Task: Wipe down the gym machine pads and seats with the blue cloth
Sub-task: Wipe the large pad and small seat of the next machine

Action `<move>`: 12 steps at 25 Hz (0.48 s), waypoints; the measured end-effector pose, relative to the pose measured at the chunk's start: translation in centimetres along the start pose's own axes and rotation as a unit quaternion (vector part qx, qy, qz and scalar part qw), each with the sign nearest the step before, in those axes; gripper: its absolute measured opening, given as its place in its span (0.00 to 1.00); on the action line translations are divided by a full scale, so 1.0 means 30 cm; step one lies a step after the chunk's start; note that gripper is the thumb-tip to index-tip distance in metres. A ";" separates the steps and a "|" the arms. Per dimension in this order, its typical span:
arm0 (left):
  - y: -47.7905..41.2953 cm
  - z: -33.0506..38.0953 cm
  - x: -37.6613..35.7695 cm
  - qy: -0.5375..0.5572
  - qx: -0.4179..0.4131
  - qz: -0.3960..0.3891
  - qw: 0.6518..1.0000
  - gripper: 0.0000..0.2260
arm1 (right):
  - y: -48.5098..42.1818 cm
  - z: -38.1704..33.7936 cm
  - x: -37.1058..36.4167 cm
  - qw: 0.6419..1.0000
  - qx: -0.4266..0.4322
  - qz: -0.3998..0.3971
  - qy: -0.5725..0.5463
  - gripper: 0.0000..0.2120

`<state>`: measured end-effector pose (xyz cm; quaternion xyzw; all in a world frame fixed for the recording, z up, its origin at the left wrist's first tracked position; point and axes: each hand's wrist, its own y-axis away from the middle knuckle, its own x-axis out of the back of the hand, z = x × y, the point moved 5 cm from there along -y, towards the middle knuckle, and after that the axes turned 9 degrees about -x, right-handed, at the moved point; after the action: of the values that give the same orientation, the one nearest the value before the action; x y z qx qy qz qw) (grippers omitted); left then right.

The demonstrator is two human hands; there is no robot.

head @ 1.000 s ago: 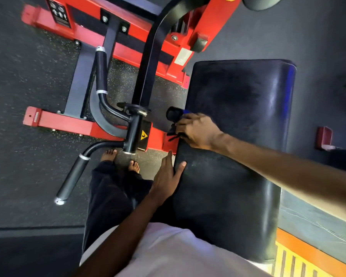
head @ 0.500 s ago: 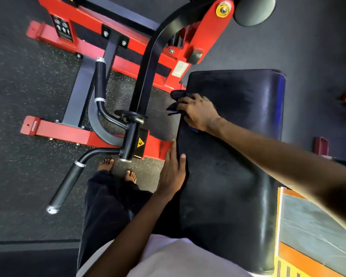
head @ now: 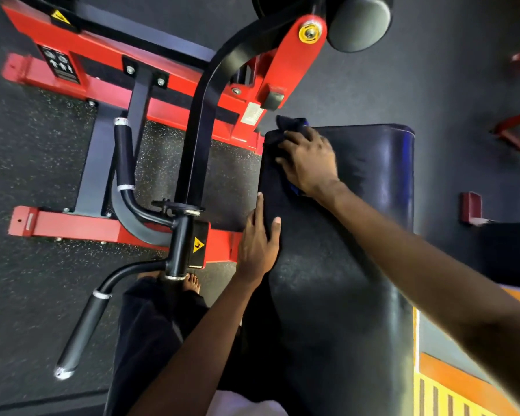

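A long black padded bench pad (head: 357, 265) runs from the bottom of the view up to the middle right. My right hand (head: 309, 160) presses the dark blue cloth (head: 288, 124) flat on the pad's far left corner; part of the cloth sticks out past the fingers and a blue edge shows under the wrist. My left hand (head: 257, 244) rests on the pad's left edge, thumb on top and fingers along the side, holding nothing.
The red and black machine frame (head: 111, 91) lies to the left on the speckled rubber floor, with black handle bars (head: 123, 157) and a curved black arm (head: 204, 121). A round grey roller pad (head: 359, 19) is at top. My bare feet stand by the lower handle (head: 81, 328).
My right hand has slid the cloth along the pad's left edge to its far corner. My left hand has stayed on the left edge. The view has tilted upward.
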<state>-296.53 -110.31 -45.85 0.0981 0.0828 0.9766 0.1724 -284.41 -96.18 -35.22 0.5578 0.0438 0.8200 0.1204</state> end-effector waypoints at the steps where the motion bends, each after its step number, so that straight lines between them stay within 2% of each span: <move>1: 0.003 -0.002 0.002 0.000 0.006 -0.005 1.000 0.30 | -0.017 -0.039 -0.011 1.000 0.010 -0.008 -0.001 0.17; 3: 0.005 0.007 0.004 -0.006 0.011 -0.016 1.000 0.30 | -0.035 -0.070 -0.026 0.999 0.017 -0.029 0.025 0.17; 6: 0.005 0.021 0.013 -0.016 0.006 -0.014 1.000 0.29 | 0.018 0.024 0.002 0.997 -0.049 -0.050 0.035 0.20; 10: 0.000 0.026 0.006 -0.020 -0.007 -0.016 1.000 0.30 | 0.098 0.142 0.036 0.992 -0.124 0.000 -0.013 0.18; 12: 0.000 0.011 0.017 -0.028 -0.009 -0.001 1.000 0.31 | 0.051 0.030 0.016 0.996 -0.082 -0.014 -0.011 0.15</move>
<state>-296.92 -110.10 -45.44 0.1235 0.0690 0.9740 0.1768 -283.98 -97.59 -34.15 0.5543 -0.0176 0.8129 0.1779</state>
